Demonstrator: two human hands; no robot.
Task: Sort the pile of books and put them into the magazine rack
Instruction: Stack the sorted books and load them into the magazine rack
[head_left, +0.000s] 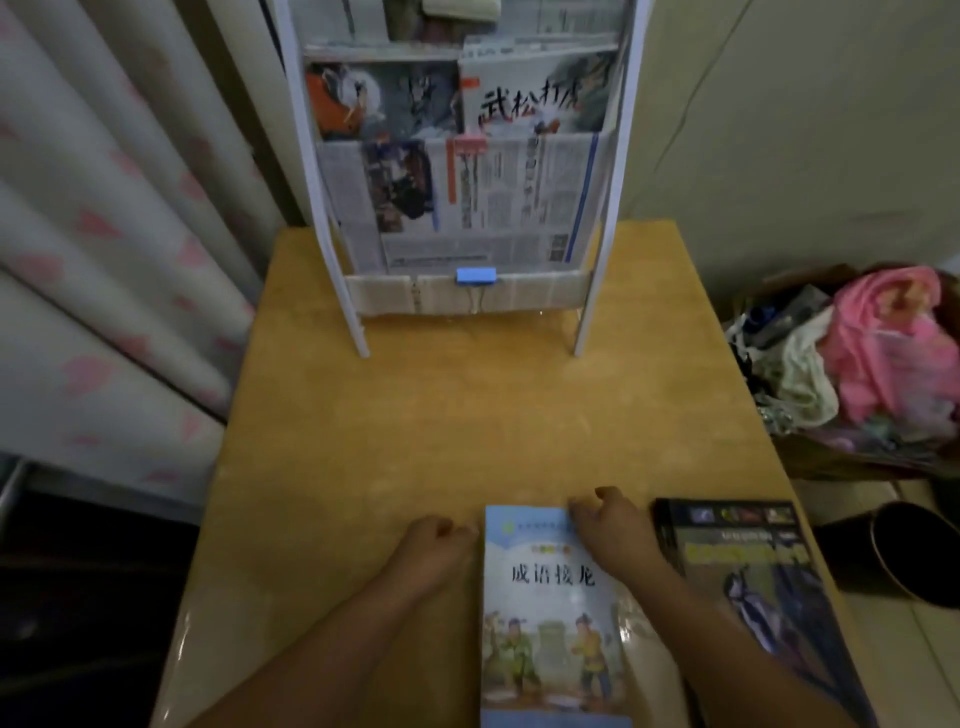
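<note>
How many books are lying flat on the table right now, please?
2: a light blue book between the hands at the near edge, and a dark book to its right. Nothing shows whether others lie out of view.

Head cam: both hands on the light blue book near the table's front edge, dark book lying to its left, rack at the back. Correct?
Not quite: the head view shows the dark book lying to the right of the light blue book, not the left. The rest holds: left hand and right hand are at the light blue book's far corners, and the rack stands at the back.
</note>
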